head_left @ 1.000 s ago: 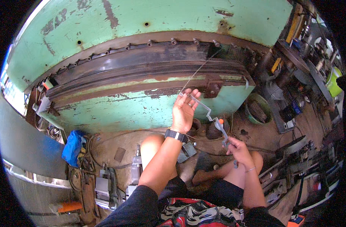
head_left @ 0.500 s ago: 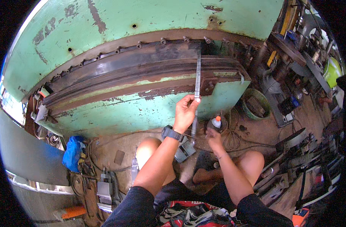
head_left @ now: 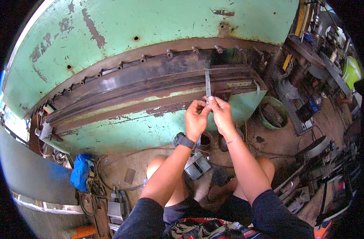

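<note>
My left hand and my right hand are close together in front of the machine bed. Both pinch a thin, flat grey metal strip, much like a steel ruler. It stands up from my fingers, and its far end reaches the dark edge of the machine's bed. My fingers hide part of the strip. Behind it stretches a large green machine with worn paint. A dark metal plate sits under its row of bolts, its right edge just above the strip's end.
Between my legs a grey foot pedal rests on the floor. To the right stand a round tub and a dark bench with tools. A blue bag and cables lie at left; a grey sheet is farther left.
My right hand has come up from beside the orange-capped bottle to grip the strip next to my left hand. The strip's far end is lower, off the dark plate's edge.
</note>
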### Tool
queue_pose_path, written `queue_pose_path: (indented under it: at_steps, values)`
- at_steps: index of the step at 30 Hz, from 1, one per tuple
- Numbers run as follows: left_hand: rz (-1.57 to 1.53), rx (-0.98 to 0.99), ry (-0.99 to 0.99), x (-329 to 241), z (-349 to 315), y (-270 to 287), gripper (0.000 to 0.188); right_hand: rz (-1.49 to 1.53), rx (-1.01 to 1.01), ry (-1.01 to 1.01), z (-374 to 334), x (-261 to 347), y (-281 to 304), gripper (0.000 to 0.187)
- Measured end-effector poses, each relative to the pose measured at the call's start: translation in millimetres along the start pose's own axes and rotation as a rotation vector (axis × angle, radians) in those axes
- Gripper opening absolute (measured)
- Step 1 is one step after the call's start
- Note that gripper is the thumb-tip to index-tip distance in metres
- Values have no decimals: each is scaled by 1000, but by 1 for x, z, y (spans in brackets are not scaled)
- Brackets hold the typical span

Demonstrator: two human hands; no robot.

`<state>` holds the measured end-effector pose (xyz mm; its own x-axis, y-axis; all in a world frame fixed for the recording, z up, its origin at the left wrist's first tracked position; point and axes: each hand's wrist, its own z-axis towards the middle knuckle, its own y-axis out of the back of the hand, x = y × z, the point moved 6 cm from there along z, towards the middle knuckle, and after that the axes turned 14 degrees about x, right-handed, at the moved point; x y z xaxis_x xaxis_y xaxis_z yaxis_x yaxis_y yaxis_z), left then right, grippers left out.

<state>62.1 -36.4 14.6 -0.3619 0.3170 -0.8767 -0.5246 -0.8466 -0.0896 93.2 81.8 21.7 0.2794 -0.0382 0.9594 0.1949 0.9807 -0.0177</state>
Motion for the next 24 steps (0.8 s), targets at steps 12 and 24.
queue_pose_path:
  at_steps: [12, 24]
  values:
    - [6, -25, 34, 34, 71, 22, 4, 15, 70, -30, 63, -10, 6, 31]
    - [-239, 109, 195, 23, 67, 29, 27, 112, 13, -13, 73, -21, 13, 19]
